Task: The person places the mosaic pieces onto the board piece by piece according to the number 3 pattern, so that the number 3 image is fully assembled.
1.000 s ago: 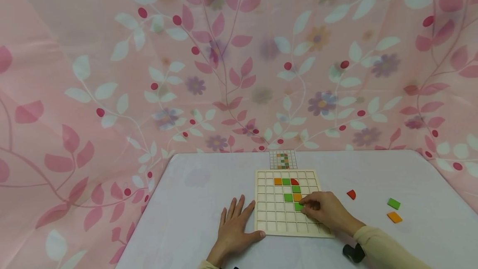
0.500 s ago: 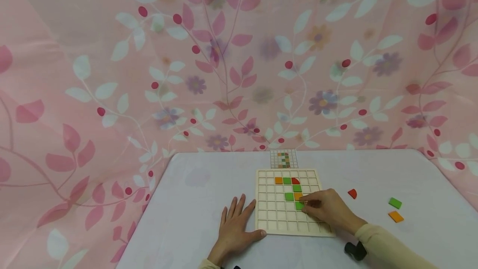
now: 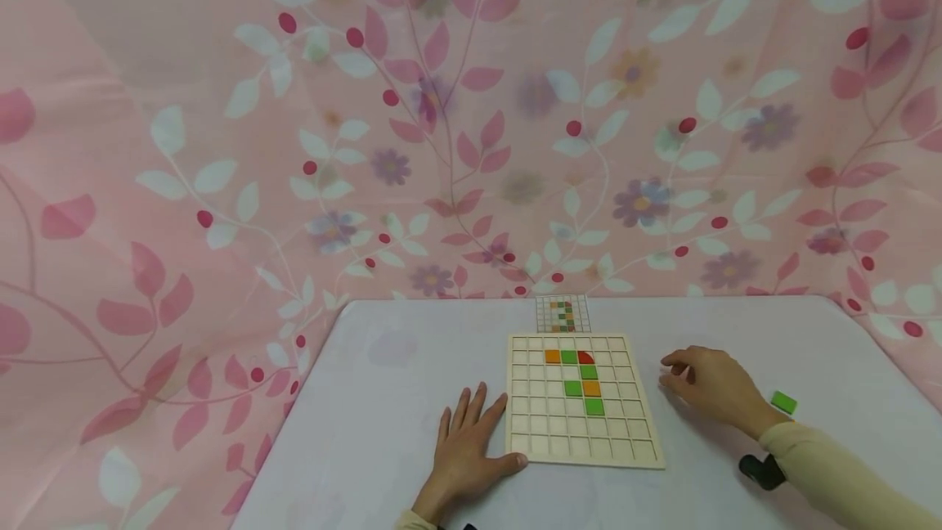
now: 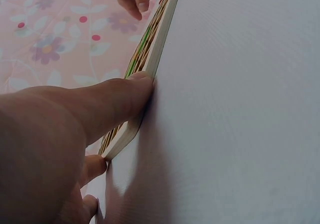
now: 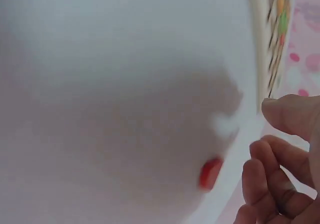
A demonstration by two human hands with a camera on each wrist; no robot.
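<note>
hands (image 3: pixel 467 450) (image 3: pixel 710 384) flanking gridded board (image 3: pixel 538 422), red piece (image 5: pixel 211 174)

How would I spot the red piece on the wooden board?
On the white table lies a gridded wooden board. In its second row from the far edge, right of a green tile, the red piece alone has a curved side.

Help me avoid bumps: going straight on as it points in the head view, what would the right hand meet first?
Probably the grid board; height is unclear, so the right hand might pass above.
</note>
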